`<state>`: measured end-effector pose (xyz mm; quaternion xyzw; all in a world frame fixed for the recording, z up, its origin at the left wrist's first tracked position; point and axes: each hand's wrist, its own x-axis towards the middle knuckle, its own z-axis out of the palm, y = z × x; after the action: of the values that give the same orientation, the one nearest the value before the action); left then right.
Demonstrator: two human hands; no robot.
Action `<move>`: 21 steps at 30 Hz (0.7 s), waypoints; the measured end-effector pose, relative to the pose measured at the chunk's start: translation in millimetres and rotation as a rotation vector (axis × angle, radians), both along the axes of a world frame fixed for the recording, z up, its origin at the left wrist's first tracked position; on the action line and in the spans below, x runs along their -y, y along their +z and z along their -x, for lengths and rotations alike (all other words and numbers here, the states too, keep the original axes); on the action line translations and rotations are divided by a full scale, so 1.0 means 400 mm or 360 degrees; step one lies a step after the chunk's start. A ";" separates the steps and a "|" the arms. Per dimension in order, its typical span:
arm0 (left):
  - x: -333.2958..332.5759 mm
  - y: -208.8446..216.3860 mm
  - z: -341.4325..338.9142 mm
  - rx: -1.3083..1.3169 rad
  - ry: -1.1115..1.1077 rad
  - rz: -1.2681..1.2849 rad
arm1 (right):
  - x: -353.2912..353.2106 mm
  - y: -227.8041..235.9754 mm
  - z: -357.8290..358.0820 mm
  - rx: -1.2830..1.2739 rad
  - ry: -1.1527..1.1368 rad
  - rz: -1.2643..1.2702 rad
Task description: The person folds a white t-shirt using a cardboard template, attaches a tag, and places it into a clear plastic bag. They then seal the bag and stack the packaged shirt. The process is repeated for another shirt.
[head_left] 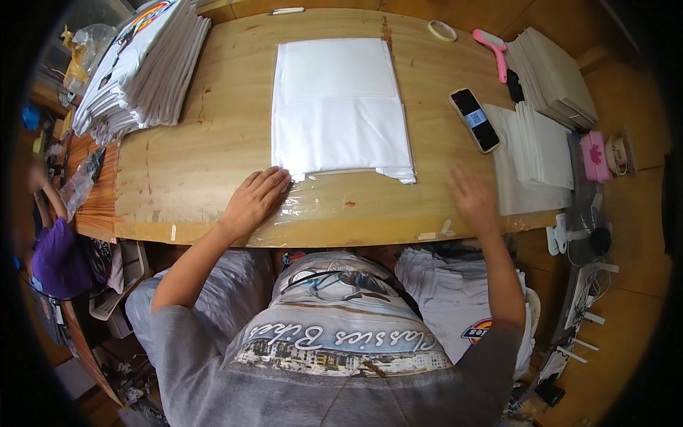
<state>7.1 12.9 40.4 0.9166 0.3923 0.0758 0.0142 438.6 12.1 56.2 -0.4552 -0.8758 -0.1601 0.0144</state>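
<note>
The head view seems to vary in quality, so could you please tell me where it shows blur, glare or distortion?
In the head view, motion blur softens the right hand, while the left hand looks fairly crisp; in the head view, bright glints show on the clear plastic by the folded white garment; in the head view, the table edge bows and the corners go black.

White cloth point(341, 135), folded into a flat rect. w/ long sides running near to far, lay approx. mid-way across the wooden surface point(206, 142). Faint rect. outline showed in its upper half; lower half was lightly wrinkled, btm. R corner uneven. Clear, shiny plastic point(316, 196) extended past the near edge.
</note>
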 end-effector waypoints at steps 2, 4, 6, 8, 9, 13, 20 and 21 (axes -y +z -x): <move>-0.001 -0.003 0.002 0.0004 -0.0042 0.0007 | -0.085 -0.009 0.039 0.0020 0.0493 0.0086; 0.004 -0.013 0.008 0.0028 -0.0065 0.0040 | -0.135 -0.012 0.067 0.0019 0.0922 0.0168; 0.010 -0.023 0.013 0.0068 -0.0073 0.0100 | -0.164 -0.026 0.080 0.0023 0.1214 0.0275; 0.011 -0.027 0.011 0.0099 -0.0067 0.0065 | -0.174 -0.033 0.085 0.0078 0.1351 0.0234; 0.015 -0.029 0.012 0.0114 -0.0056 0.0053 | -0.175 -0.038 0.089 0.0102 0.1426 0.0218; 0.005 -0.019 0.017 0.0333 -0.0072 0.0263 | -0.164 -0.049 0.102 -0.0175 0.1321 0.0304; -0.006 0.012 0.033 0.0606 0.0026 0.0595 | -0.135 -0.111 0.144 -0.1689 0.0015 0.0717; -0.005 0.005 0.033 0.0615 0.0046 0.0555 | -0.140 -0.116 0.151 -0.1800 -0.0088 0.0701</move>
<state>-6.0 15.0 42.4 0.8631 0.4025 0.1809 0.2458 378.2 68.0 9.8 -0.4845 -0.7328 0.2913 0.3787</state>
